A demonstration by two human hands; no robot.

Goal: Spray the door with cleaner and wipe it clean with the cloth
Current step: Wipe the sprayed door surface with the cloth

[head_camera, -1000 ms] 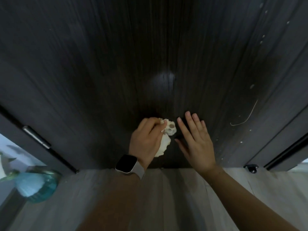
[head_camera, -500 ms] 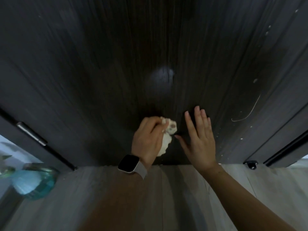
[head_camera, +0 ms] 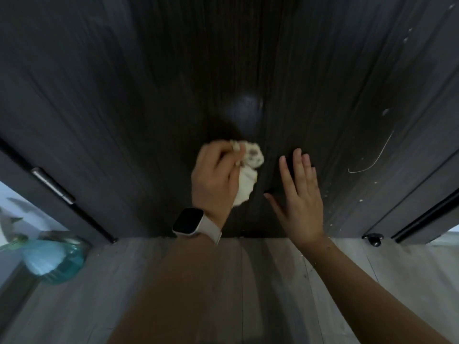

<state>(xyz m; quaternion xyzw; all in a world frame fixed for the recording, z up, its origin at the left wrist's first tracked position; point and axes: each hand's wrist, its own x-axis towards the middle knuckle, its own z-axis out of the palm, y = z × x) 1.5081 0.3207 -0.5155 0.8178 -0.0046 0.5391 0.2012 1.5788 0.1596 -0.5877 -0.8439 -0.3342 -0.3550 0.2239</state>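
The left hand grips a bunched white cloth, fingers curled round it, pressing it against the lower part of the dark wood-grain door — just above its bottom edge. Just beside it, the right hand lies flat on the door, fingers straight and close together, thumb spread. A blue spray bottle — blurred — stands on the grey floor by the door's lower left corner.

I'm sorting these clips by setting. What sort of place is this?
Probably a doorway inside a home: a dark wood-grain door on a hinge, grey plank flooring, a doorstop, and a blue spray bottle on the floor.
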